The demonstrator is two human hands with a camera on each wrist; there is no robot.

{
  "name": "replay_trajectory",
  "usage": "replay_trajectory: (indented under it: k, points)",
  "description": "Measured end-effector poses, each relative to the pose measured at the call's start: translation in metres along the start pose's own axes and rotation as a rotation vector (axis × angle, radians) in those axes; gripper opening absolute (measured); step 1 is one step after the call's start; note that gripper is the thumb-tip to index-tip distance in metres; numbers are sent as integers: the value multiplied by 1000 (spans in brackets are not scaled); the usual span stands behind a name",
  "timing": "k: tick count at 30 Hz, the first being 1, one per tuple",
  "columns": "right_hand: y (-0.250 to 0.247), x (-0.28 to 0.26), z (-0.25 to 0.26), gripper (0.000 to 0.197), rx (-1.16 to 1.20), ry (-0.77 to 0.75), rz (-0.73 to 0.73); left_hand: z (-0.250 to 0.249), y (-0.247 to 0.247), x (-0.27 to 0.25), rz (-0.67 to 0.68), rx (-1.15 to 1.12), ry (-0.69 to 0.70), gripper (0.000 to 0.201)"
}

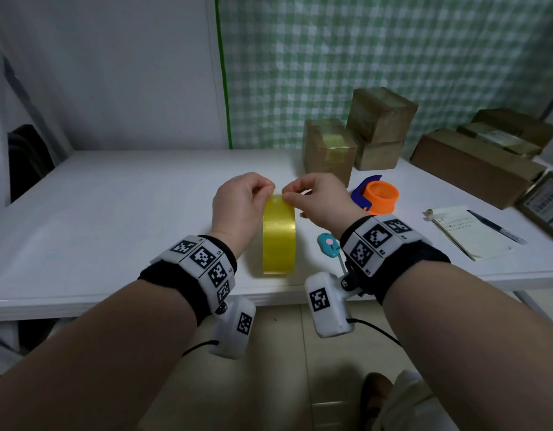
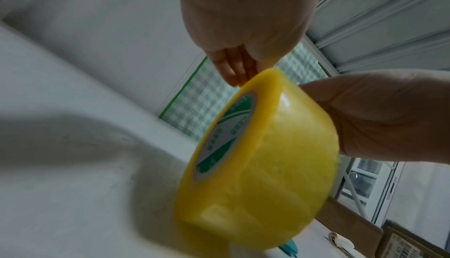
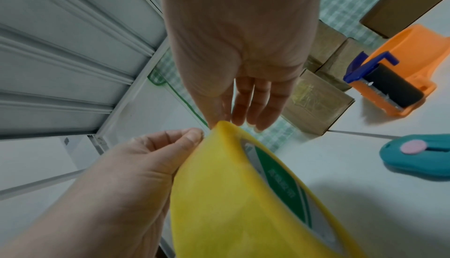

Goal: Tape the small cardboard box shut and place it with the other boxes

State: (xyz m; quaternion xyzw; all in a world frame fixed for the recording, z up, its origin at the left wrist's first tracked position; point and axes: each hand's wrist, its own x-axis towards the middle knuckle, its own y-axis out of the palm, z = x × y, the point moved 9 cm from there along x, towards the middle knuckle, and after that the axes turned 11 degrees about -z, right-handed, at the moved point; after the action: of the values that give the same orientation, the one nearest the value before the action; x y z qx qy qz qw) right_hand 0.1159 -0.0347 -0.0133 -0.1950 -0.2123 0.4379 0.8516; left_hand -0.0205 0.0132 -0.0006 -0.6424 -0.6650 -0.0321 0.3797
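A yellow tape roll (image 1: 279, 234) stands on edge on the white table (image 1: 129, 213), near its front. My left hand (image 1: 266, 188) and my right hand (image 1: 289, 194) meet at the top of the roll, and each pinches its outer layer there. In the left wrist view, my left hand's fingertips (image 2: 233, 73) sit on the upper rim of the tape roll (image 2: 268, 156). In the right wrist view, my right hand (image 3: 226, 121) nips the top of the tape roll (image 3: 243, 194). A small cardboard box (image 1: 329, 150) with a yellow tape strip stands behind my hands.
More cardboard boxes are stacked (image 1: 379, 119) and laid flat (image 1: 474, 163) at the back right. An orange and blue tape dispenser (image 1: 378, 195) and a teal box cutter (image 1: 328, 244) lie right of the roll. A notepad (image 1: 468, 234) and pen (image 1: 496, 227) are further right.
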Motion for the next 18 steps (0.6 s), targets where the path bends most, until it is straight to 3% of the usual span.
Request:
replay_trajectory:
  k: [6,11,14,18]
  points:
    - [2,7,4,7,-58,-75,25,2,0,0,-16,-60,-10,14]
    - [2,5,14,10,-188,-225,-17,8,6,5,90,-193,-75,11]
    - [2,1,21,16,-276,-320,-61,9,8,6,165,-217,-70,24]
    - [7,-8,36,21,-500,-492,-85,7,5,7,140,-208,-68,35]
